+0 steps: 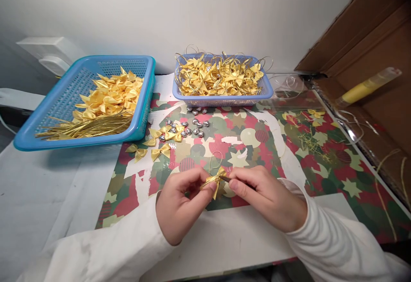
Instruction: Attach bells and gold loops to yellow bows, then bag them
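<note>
White wall (224, 12) backs a table (28, 196) spread with a star-patterned sheet (244, 119); above the sheet, between both hands, is a gold satin bow (217, 181), the landmark here. Well to its left, a blue basket (75, 142) carries loose bows (109, 95) and gold cords (86, 129). Beyond the bow and to its left lie spare bows (161, 152) and silver beads (199, 124).

At the bow's left side, the left hand (183, 200) has thumb and index closed in a pinch on the ribbon. For good work, I judge, that pinch should be firm and close to the knot, so the ribbon cannot twist, with the thin cord loop (215, 160) just beyond the bow kept clear of the point.

Well beyond the bow, a smaller basket (221, 98) is heaped with corded bows (208, 76).

At the bow's right side, the right hand (269, 196) has its fingers closed round a slim dark tool (225, 179), its tip at the bow's middle; whether it pushes in or merely touches, I cannot tell. Small, centred moves would probably serve better than force, the left thumb being just beside the tip.
</note>
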`<state>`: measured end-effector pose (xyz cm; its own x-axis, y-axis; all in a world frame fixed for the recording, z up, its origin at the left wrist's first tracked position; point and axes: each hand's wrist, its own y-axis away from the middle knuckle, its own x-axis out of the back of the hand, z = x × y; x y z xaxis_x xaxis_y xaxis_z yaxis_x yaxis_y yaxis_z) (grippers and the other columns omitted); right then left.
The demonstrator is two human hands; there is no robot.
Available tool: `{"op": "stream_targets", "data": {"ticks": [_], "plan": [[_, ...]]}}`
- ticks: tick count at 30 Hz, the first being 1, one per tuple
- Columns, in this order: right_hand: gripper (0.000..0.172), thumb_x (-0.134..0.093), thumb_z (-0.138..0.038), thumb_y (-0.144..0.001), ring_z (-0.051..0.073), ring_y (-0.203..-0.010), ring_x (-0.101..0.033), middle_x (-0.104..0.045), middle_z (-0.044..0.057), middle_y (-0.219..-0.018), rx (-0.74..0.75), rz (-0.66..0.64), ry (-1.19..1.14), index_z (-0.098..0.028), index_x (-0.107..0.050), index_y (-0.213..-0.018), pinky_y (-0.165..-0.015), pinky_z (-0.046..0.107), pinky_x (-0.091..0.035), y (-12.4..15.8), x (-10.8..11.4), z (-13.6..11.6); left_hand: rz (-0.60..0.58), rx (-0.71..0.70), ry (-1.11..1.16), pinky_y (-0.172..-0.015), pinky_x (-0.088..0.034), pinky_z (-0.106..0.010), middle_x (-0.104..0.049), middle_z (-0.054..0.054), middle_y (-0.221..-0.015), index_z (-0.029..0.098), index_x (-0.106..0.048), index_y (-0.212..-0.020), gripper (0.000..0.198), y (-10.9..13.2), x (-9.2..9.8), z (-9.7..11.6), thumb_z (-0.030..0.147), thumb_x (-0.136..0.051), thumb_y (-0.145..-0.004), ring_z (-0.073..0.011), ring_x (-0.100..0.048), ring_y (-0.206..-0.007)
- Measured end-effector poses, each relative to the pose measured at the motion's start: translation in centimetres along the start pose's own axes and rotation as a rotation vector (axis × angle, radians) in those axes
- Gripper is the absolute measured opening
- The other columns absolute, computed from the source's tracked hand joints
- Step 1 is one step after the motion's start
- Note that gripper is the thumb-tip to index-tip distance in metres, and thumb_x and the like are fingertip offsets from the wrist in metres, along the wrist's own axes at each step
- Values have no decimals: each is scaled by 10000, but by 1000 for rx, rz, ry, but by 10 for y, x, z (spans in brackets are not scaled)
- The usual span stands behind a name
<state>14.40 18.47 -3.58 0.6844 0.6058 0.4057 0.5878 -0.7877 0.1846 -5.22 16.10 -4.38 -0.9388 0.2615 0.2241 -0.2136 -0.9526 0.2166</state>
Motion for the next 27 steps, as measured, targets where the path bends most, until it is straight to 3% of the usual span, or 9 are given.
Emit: {"op": "stream_targets", "data": {"ticks": [3,5,7,10,13,16,19,24,27], "plan": [[344,-381,-437,-941,87,-508,-320,-364,-53,-566,12,-42,-103,-185,-474,-727,-480,229,-271,2,14,2,-12,56,96,-450,-319,-227,-467,39,-502,181,-482,-585,288,-2,0,0,350,-540,-810,-91,-434,-462],[337,-367,-474,-937,90,-487,-317,-348,-63,-550,22,7,-128,-185,-513,-844,-478,228,-285,2,24,7,-18,141,205,-454,-329,-226,-470,40,-489,181,-478,-575,295,-4,0,1,374,-558,-782,-91,-432,-453],[301,-373,-462,-937,101,-477,-347,-370,-67,-545,-16,186,-10,-195,-511,-937,-488,233,-308,-1,31,15,-14,246,344,-446,-325,-223,-460,49,-462,183,-466,-565,296,-6,-1,1,392,-582,-741,-83,-406,-426],[187,-454,-372,-914,145,-576,-476,-509,-16,-641,-71,434,372,-202,-528,-893,-558,264,-370,-12,33,27,-35,364,539,-422,-294,-213,-468,54,-443,183,-456,-563,286,-7,0,3,392,-616,-675,-72,-374,-395],[137,-520,-311,-885,210,-801,-557,-576,63,-861,47,487,567,-192,-588,-898,-723,332,-445,-24,26,39,-87,395,654,-403,-255,-201,-478,53,-446,177,-469,-578,282,-8,1,4,398,-630,-644,-64,-369,-381],[180,-547,-292,-875,232,-870,-543,-546,89,-923,142,550,587,-179,-635,-983,-803,381,-463,-32,20,50,-131,374,679,-394,-235,-200,-464,56,-449,179,-470,-597,285,-8,1,2,414,-623,-652,-64,-360,-377],[199,-592,-261,-845,236,-861,-520,-531,89,-900,149,576,610,-166,-670,-1003,-804,396,-463,-35,18,57,-94,255,531,-421,-272,-217,-463,52,-482,191,-461,-617,271,-5,1,-2,414,-567,-728,-79,-368,-405],[202,-611,-328,-825,239,-881,-509,-549,86,-929,248,668,522,-192,-666,-964,-802,413,-432,-31,17,42,78,-236,-89,-517,-306,-246,-490,25,-550,181,-525,-656,260,3,4,-4,314,-450,-867,-105,-397,-508],[266,-480,-410,-901,174,-741,-516,-555,47,-797,428,454,245,-180,-604,-852,-686,323,-426,-25,10,23,101,-349,-222,-516,-293,-244,-461,31,-556,182,-516,-661,243,5,4,-1,267,-434,-873,-105,-373,-515]]}}
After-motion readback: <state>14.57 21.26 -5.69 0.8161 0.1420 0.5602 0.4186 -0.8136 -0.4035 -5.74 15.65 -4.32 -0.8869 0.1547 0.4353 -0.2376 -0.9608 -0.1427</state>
